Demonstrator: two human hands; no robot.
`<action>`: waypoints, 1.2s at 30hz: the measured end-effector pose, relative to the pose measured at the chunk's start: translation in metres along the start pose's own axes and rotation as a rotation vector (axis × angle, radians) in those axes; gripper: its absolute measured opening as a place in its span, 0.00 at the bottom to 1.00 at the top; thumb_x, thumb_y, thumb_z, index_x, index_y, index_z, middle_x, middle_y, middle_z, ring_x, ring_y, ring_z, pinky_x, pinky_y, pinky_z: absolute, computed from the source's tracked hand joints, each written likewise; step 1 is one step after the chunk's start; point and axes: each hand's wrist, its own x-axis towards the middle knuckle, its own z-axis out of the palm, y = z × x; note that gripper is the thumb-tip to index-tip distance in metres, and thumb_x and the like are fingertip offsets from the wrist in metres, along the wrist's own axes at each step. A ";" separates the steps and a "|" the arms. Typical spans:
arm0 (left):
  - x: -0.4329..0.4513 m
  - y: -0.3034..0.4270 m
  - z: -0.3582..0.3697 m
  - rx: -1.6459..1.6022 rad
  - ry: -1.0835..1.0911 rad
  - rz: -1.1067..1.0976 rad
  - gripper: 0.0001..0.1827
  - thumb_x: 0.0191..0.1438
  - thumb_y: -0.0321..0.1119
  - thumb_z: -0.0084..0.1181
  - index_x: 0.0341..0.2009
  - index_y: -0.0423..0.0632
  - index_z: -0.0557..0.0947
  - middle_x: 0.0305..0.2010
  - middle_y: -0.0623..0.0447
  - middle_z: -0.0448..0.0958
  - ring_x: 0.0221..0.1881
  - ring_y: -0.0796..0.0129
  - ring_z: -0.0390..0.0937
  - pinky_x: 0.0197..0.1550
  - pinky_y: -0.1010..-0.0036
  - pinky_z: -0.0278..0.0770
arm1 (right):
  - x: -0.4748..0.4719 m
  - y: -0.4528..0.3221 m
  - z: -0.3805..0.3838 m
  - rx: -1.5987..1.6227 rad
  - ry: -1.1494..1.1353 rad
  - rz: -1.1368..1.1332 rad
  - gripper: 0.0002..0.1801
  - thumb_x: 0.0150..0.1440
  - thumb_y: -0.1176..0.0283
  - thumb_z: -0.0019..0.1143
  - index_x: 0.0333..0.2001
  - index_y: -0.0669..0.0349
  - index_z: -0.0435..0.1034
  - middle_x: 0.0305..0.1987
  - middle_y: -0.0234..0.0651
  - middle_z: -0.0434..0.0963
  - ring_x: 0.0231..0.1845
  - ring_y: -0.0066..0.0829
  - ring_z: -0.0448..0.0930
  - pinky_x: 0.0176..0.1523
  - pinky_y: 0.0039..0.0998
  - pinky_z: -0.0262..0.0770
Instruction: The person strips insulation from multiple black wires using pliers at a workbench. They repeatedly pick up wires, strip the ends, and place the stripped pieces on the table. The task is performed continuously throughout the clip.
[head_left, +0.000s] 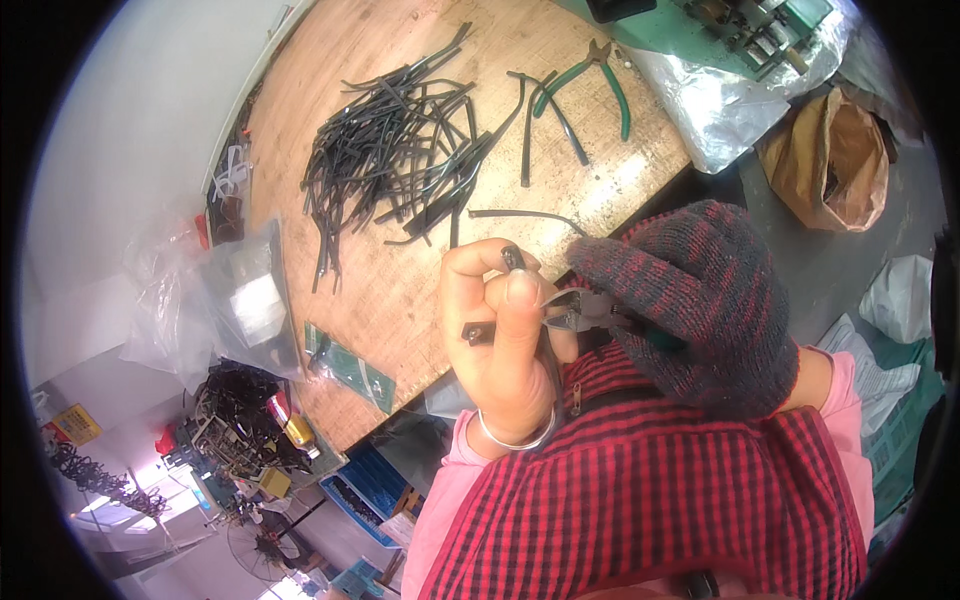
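My bare left hand (502, 337) is raised over the front edge of the wooden table (420, 337), its fingers closed on a dark strip (480, 333) whose ends show between thumb and fingers. In a dark red-flecked knitted glove, my right hand (690, 307) grips a pair of cutting pliers (589, 308), mostly hidden by the glove. The plier jaws touch or nearly touch my left thumb. Beyond the hands lies a heap of black strips (375, 150). A few loose strips (526, 142) lie nearer green-handled diagonal cutters (598, 56), whose handles are spread.
A metal machine (772, 30) stands at the upper right beside silvery plastic (690, 112). An open brown paper bag (832, 165) is off the table's right edge. Clear plastic bags (225, 300) and a green packet (352, 371) lie at the left.
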 end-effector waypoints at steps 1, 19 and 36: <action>-0.001 0.000 -0.002 -0.052 -0.023 0.000 0.12 0.69 0.36 0.52 0.48 0.41 0.70 0.19 0.57 0.69 0.11 0.79 0.60 0.16 0.83 0.58 | 0.000 0.000 0.000 0.003 0.006 0.002 0.28 0.48 0.64 0.68 0.56 0.48 0.78 0.39 0.33 0.75 0.40 0.39 0.75 0.44 0.42 0.69; -0.003 0.000 -0.003 -0.114 -0.055 0.016 0.13 0.68 0.32 0.54 0.49 0.40 0.68 0.20 0.55 0.71 0.14 0.78 0.63 0.19 0.81 0.60 | -0.005 0.002 -0.002 0.024 -0.033 -0.028 0.27 0.49 0.64 0.67 0.56 0.48 0.78 0.33 0.31 0.74 0.37 0.38 0.76 0.41 0.41 0.71; 0.012 0.034 -0.031 0.010 -0.400 -0.551 0.16 0.62 0.21 0.55 0.54 0.30 0.78 0.25 0.56 0.76 0.23 0.80 0.68 0.26 0.82 0.61 | 0.003 0.015 -0.031 -0.179 -0.158 -0.093 0.31 0.42 0.76 0.69 0.54 0.51 0.79 0.36 0.30 0.74 0.37 0.36 0.74 0.43 0.39 0.69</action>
